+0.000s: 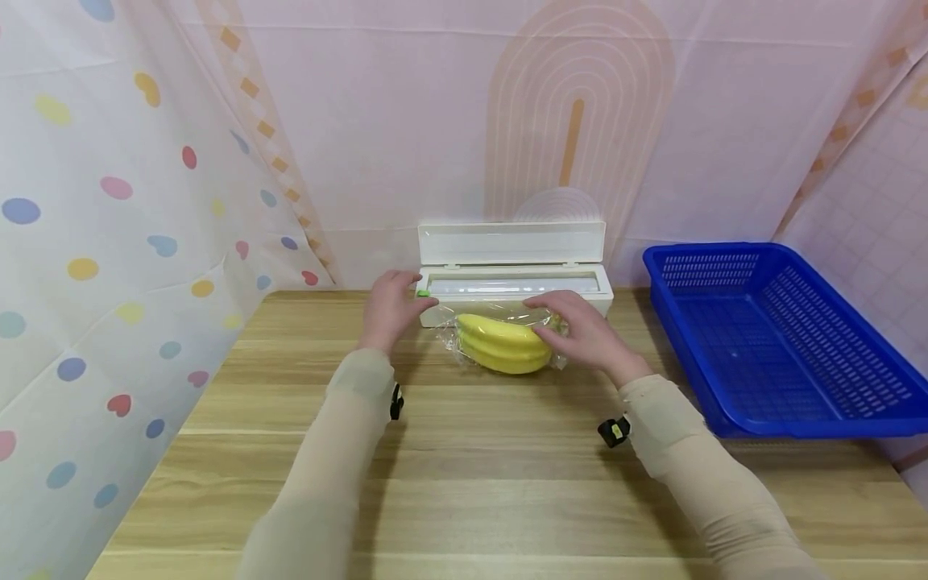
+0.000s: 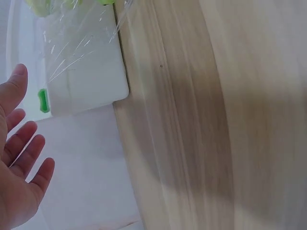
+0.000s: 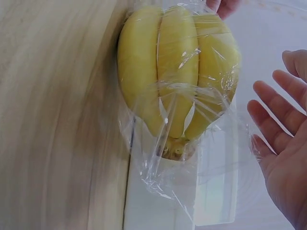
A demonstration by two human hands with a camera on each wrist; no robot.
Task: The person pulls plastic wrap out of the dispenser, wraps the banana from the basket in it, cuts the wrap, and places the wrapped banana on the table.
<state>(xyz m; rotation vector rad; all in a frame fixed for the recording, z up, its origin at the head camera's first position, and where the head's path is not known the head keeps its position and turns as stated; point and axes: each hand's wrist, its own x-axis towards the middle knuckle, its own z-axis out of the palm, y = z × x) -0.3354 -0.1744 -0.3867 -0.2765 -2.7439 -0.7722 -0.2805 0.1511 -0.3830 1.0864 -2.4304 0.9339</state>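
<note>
A: Left to right, what's the step?

B: The left hand [image 1: 391, 308], fingers straight and holding nothing, rests at the wrap dispenser's [image 1: 511, 274] green slider [image 2: 43, 100]. At its three o'clock the bananas [image 1: 502, 343] lie on the table [image 1: 464, 475] under cling film [image 3: 165, 158]; the right hand [image 1: 583, 332] lies flat on them. I judge the film awaits cutting.

A: Any writing?

B: None legible. The blue basket [image 1: 783, 342] sits at three o'clock.

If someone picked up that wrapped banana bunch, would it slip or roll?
Probably a bit slippery: the bananas sit under glossy cling film. Unlikely to roll, since the curved bunch lies flat on the table. The loose film tail would likely flop.
</note>
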